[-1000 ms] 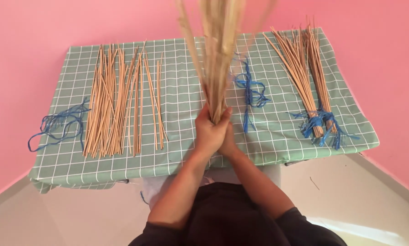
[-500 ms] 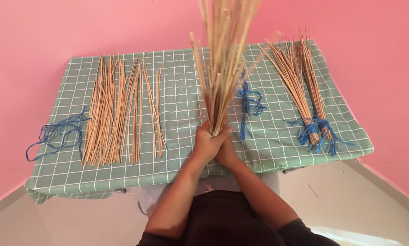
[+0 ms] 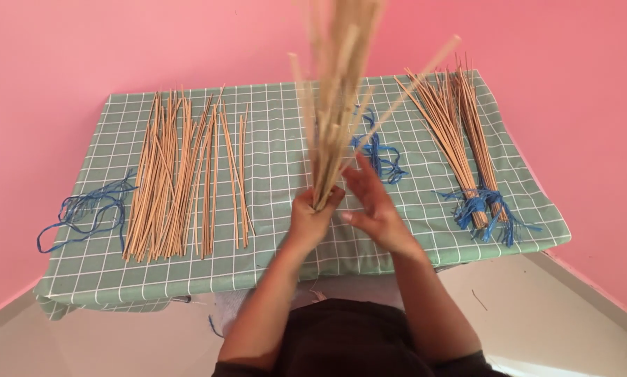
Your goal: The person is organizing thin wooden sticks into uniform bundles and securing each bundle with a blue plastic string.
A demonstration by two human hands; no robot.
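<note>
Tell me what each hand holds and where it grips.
The left hand grips a bunch of thin sticks at its lower end; the right hand, open, holds nothing.

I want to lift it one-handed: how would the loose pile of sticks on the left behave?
The loose sticks look thin, straight and untied, so they would probably stay stiff but slide apart and scatter. They seem light. The tied bundles would likely hold together better.

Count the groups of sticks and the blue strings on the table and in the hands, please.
Stick groups: 3: held bunch, loose pile, tied bundles
Blue string clumps: 3: left, middle, on the bundles
Total: 6
</note>
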